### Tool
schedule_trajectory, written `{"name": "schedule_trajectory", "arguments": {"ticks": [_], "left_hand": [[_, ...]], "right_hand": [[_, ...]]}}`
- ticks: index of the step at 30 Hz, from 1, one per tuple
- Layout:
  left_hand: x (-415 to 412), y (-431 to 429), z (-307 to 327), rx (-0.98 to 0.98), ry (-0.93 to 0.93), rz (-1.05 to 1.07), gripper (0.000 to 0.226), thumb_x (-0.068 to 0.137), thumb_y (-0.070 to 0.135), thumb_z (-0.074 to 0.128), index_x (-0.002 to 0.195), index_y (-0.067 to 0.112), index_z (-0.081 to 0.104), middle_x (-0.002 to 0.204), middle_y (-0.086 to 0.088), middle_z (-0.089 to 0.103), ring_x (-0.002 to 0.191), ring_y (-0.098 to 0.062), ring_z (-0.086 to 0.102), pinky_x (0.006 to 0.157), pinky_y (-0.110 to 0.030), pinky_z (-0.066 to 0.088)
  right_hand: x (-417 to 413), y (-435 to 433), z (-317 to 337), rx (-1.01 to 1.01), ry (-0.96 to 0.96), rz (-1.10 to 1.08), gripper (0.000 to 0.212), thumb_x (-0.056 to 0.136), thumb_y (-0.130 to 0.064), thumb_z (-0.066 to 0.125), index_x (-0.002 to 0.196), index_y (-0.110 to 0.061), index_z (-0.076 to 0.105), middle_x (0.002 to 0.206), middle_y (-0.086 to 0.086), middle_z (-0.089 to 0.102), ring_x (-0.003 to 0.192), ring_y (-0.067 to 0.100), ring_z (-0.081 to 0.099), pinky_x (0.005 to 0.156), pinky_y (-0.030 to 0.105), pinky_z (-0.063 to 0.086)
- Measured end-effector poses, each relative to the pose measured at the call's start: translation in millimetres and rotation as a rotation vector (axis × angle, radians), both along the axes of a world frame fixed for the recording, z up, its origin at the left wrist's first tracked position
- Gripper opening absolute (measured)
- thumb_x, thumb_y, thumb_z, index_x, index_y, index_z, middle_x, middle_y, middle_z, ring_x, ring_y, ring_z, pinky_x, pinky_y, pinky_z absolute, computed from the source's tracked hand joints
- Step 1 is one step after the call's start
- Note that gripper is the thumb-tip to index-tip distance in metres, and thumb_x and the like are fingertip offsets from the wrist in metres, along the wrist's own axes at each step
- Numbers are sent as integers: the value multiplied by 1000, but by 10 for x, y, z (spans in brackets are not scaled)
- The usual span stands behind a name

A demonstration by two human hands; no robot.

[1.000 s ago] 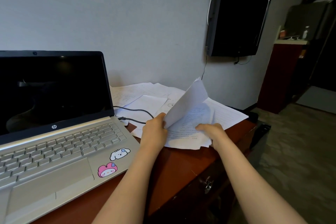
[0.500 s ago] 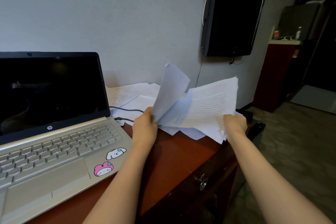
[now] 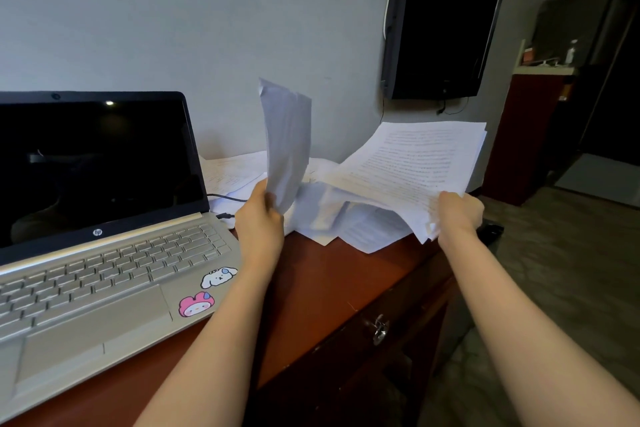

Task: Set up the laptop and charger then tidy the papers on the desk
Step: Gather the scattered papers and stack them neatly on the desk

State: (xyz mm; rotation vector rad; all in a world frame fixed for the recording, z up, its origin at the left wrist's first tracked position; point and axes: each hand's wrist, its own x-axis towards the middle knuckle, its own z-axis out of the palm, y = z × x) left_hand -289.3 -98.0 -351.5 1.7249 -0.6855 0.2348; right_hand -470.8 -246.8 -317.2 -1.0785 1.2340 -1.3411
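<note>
Red-brown desk (image 3: 311,291) against grey wall | open laptop (image 3: 104,253) left, charger cable (image 3: 227,198) beside its right edge | left hand (image 3: 259,222) pinches upright sheet (image 3: 287,146) | right hand (image 3: 459,211) grips printed stack (image 3: 415,163), tilted above desk's right edge | loose papers (image 3: 232,172) behind, bare wood in front

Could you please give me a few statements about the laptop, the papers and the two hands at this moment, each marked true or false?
1. The laptop is open with a dark screen. True.
2. The left hand holds upright paper. True.
3. The right hand is empty. False: it grips a stack of printed pages.
4. No paper lies on the desk. False: loose sheets lie beside the laptop.
5. Two stickers sit on the laptop's palm rest. True.
</note>
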Motion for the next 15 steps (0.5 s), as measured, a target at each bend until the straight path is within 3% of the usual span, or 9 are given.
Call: {"name": "schedule_trajectory", "arguments": {"ticks": [3, 5, 7, 10, 11, 13, 15], "left_hand": [[-16, 27, 63, -2, -59, 9, 56, 78, -15, 34, 124, 8, 56, 88, -16, 61, 78, -32, 43, 61, -26, 23], [-46, 35, 98, 38, -152, -12, 63, 77, -16, 35, 128, 15, 56, 103, -14, 66, 89, -34, 51, 62, -23, 23], [-102, 33, 105, 98, -264, -40, 67, 75, -15, 37, 129, 19, 55, 113, -9, 65, 100, -33, 54, 66, -25, 26], [-149, 15, 67, 199, -353, -127, 59, 82, -5, 42, 130, 26, 54, 124, -1, 62, 111, -27, 55, 81, -27, 36], [-150, 9, 45, 251, -387, -165, 55, 84, -2, 44, 131, 27, 53, 128, 1, 60, 115, -25, 54, 85, -27, 36], [-145, 14, 8, 392, -467, -228, 54, 87, 2, 44, 133, 29, 51, 136, 5, 54, 123, -20, 51, 92, -26, 35], [-136, 21, -28, 489, -530, -306, 57, 84, 0, 44, 132, 29, 52, 138, 8, 52, 126, -17, 48, 96, -25, 35]], "right_hand": [[23, -29, -32, 5, 98, 80, 25, 90, -2, 45, 109, 1, 61, 98, 12, 62, 86, 21, 50, 59, 26, 40], [71, -24, -81, 17, 175, 133, 28, 89, -3, 47, 113, 4, 59, 101, 17, 61, 84, 23, 49, 60, 28, 41], [125, 7, -134, 39, 206, 183, 25, 90, -4, 47, 111, 2, 59, 96, 12, 55, 82, 23, 49, 55, 26, 41], [214, 61, -201, 93, 207, 270, 13, 92, -6, 48, 83, 1, 54, 94, 12, 51, 68, 22, 48, 45, 22, 40], [239, 65, -226, 114, 194, 308, 12, 93, -5, 48, 83, 1, 52, 94, 13, 51, 69, 23, 49, 47, 23, 40], [283, 79, -253, 152, 137, 380, 14, 92, -1, 49, 104, 3, 55, 94, 14, 53, 80, 26, 52, 57, 28, 42], [309, 90, -273, 209, 98, 441, 22, 92, -1, 49, 114, 1, 53, 85, 13, 54, 77, 26, 53, 54, 29, 43]]}}
